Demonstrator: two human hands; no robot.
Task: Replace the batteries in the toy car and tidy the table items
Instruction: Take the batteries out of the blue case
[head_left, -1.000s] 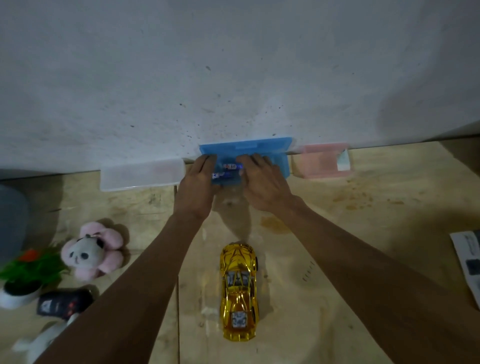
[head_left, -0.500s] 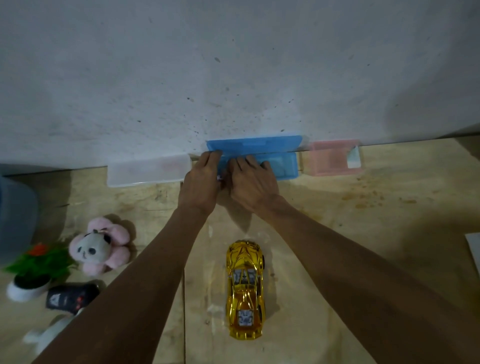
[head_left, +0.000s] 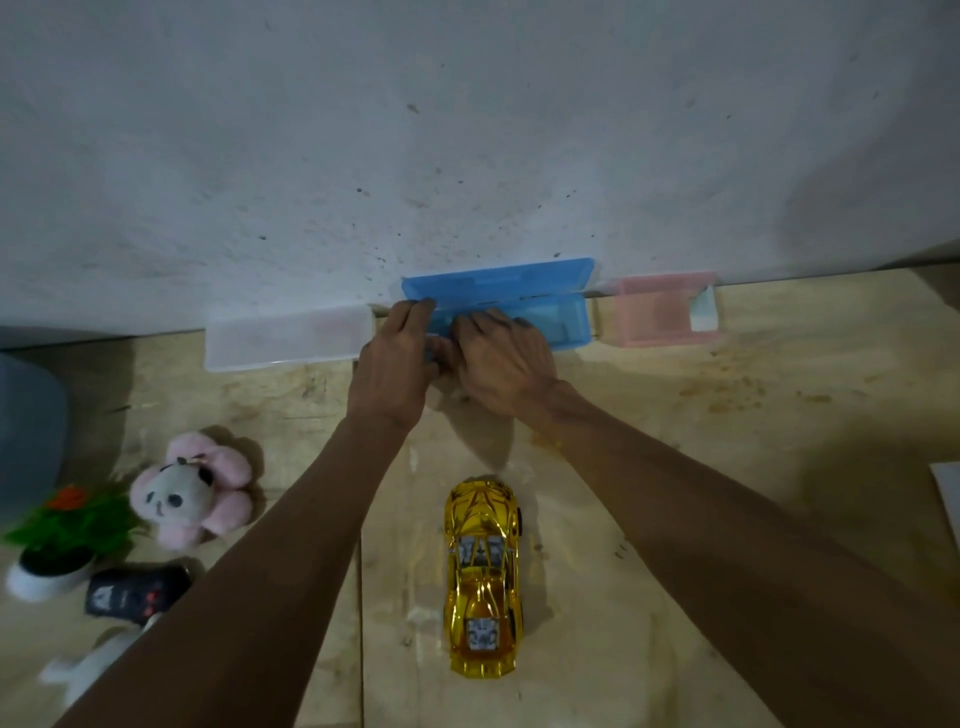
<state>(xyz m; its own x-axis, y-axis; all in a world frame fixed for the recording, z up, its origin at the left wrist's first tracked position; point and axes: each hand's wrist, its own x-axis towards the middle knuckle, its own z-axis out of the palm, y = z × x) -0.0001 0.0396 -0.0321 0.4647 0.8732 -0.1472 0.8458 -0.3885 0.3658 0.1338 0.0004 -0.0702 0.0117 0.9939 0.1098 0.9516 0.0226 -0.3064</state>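
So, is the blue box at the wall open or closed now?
Open. The blue box has its lid raised against the wall, and both hands, left hand and right hand, reach into its tray.

A pink plush toy (head_left: 193, 492) with a white panda face lies on the wooden table (head_left: 727, 415) at the left. Just beside it, nearer the left edge, stands a small white pot (head_left: 49, 574) holding a green plant with an orange flower (head_left: 67, 496). A grey rounded container (head_left: 28, 441) sits partly out of view behind the plant. A white fluffy thing (head_left: 85, 667) shows near the bottom left corner. A pale, speckled wall (head_left: 467, 130) rises behind the table.
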